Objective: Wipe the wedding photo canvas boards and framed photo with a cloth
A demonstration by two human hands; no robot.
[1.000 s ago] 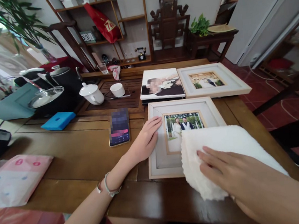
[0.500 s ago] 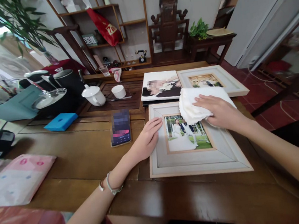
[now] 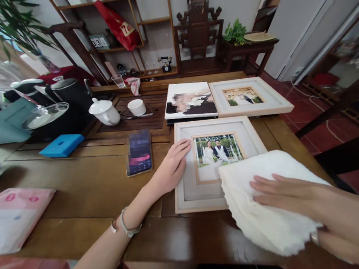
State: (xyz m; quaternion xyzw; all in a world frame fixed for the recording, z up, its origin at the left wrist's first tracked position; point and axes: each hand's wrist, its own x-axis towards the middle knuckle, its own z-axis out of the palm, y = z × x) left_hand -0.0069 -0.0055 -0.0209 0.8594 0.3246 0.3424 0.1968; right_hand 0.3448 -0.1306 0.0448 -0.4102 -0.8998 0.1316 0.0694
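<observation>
A pale wooden photo frame (image 3: 189, 184) with a wedding picture lies flat on the wooden table (image 3: 86, 191) in front of me. My left hand (image 3: 173, 167) rests flat on the frame's left border, fingers stretched out. My right hand (image 3: 288, 193) lies on a folded white cloth (image 3: 263, 198) and presses it on the frame's near right corner, fingers extended. The cloth hides that corner and part of the picture.
Behind the frame lie an unframed photo print (image 3: 190, 100) and a second framed picture (image 3: 249, 97). A phone (image 3: 139, 152) lies left of the frame. A tea tray with teapot (image 3: 104, 112) and cup (image 3: 137, 107), a blue box (image 3: 61, 145) and a pink packet (image 3: 10, 218) sit to the left.
My right hand has drawn the cloth from the frame's far right corner back to its near right corner. My left hand has stayed on the left border.
</observation>
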